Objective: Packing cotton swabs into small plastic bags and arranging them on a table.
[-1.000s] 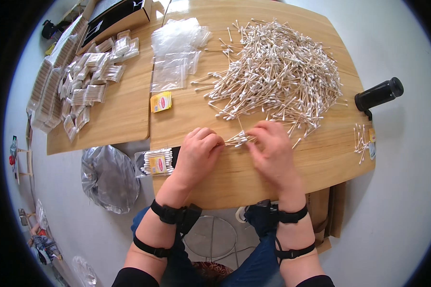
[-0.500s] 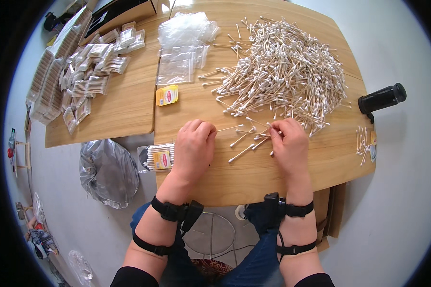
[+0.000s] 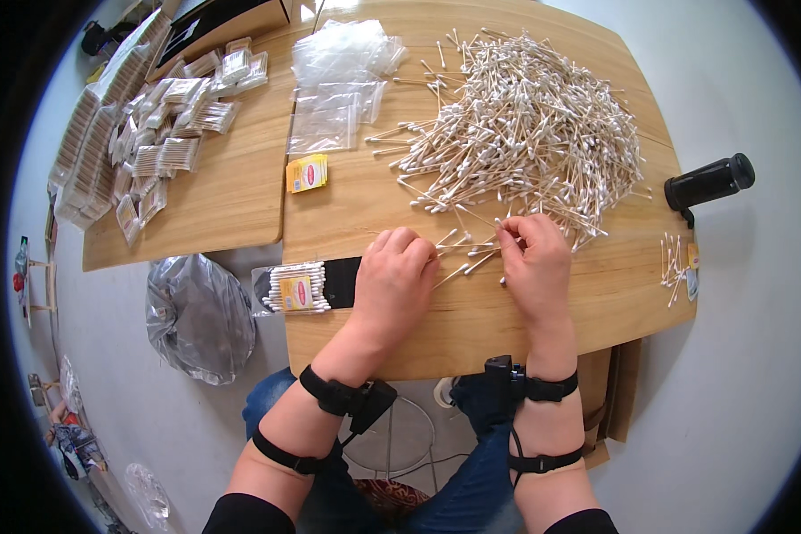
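Note:
My left hand (image 3: 399,278) is curled over the table's near part, its fingertips beside a few loose cotton swabs (image 3: 454,274); whatever it pinches is hidden. Thumb and fingers of my right hand (image 3: 538,258) are closed on a cotton swab (image 3: 478,216) at the front edge of the big swab pile (image 3: 525,125). Left of my left hand lies a clear bag (image 3: 260,292) of swabs in a neat row, with a yellow-orange card (image 3: 295,293) among them. A flat black object (image 3: 342,282) lies between that bag and my left hand, partly covered by the hand.
Empty clear bags (image 3: 343,71) lie at the back, near a stack of yellow cards (image 3: 307,173). Filled swab packs (image 3: 178,156) cover the left table. A black cylinder (image 3: 709,181) sits at the right edge, above a few swabs (image 3: 674,267). A grey bag (image 3: 200,316) is below left.
My left hand has moved right, toward the loose swabs, uncovering the flat black object beside the filled bag. My right hand has barely moved.

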`<act>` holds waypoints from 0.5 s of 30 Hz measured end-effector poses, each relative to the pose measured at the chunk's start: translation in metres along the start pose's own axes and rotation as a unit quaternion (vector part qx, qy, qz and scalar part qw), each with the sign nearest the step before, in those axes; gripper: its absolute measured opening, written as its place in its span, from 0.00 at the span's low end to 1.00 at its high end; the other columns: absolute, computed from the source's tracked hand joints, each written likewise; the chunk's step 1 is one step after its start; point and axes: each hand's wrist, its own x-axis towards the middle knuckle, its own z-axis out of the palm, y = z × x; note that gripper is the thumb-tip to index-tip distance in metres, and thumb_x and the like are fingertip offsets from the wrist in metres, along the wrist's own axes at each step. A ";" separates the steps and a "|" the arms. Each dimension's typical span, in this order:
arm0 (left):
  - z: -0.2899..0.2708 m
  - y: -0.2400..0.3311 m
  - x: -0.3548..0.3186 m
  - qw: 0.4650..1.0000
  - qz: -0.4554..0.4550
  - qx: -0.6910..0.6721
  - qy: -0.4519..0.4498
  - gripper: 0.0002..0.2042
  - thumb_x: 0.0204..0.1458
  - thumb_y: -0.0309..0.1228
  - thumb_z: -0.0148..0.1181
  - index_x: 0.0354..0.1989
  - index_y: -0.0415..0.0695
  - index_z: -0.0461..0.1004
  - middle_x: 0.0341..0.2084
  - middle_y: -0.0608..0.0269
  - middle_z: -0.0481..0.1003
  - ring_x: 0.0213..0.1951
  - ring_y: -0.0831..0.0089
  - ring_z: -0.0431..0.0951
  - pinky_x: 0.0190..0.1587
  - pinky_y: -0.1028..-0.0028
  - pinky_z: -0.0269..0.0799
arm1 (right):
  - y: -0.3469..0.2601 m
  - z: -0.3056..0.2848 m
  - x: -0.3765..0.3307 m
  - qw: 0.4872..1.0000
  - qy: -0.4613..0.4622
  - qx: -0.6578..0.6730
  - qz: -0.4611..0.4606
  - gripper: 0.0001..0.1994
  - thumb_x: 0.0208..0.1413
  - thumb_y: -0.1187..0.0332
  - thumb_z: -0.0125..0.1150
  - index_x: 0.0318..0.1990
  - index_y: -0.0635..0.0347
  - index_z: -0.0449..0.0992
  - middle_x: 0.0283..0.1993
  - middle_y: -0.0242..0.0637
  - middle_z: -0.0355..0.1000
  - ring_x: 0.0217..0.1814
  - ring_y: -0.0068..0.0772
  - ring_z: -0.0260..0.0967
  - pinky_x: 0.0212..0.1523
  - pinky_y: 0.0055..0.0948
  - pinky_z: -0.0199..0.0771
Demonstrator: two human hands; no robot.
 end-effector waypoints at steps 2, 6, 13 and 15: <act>-0.004 -0.003 -0.001 1.000 -0.008 0.002 -0.009 0.05 0.48 0.25 0.67 0.32 0.42 0.77 0.32 0.58 0.75 0.39 0.55 0.75 0.44 0.60 0.72 | 0.001 -0.001 0.000 1.000 0.001 0.005 -0.003 0.03 0.53 0.74 0.67 0.34 0.60 0.79 0.34 0.38 0.73 0.40 0.45 0.72 0.41 0.40 0.72; -0.018 -0.010 -0.001 0.998 -0.002 -0.022 -0.057 0.05 0.48 0.23 0.67 0.32 0.41 0.76 0.32 0.57 0.75 0.39 0.54 0.75 0.43 0.60 0.72 | 0.004 -0.008 0.000 1.000 0.006 -0.002 0.003 0.03 0.53 0.74 0.67 0.34 0.60 0.80 0.33 0.38 0.73 0.40 0.45 0.72 0.41 0.40 0.72; -0.029 -0.015 -0.003 0.993 0.025 -0.053 -0.104 0.06 0.49 0.23 0.68 0.33 0.40 0.77 0.30 0.57 0.75 0.37 0.56 0.76 0.40 0.62 0.72 | 0.002 -0.009 0.004 1.000 0.001 0.013 0.009 0.03 0.53 0.74 0.67 0.33 0.61 0.80 0.34 0.38 0.74 0.40 0.45 0.72 0.42 0.40 0.71; -0.030 -0.014 -0.003 0.992 0.033 -0.052 -0.106 0.06 0.48 0.23 0.68 0.33 0.40 0.77 0.30 0.57 0.75 0.36 0.56 0.76 0.39 0.63 0.72 | 0.000 -0.008 0.004 1.000 0.003 0.015 0.010 0.03 0.53 0.74 0.67 0.33 0.61 0.80 0.34 0.38 0.74 0.40 0.46 0.72 0.42 0.41 0.71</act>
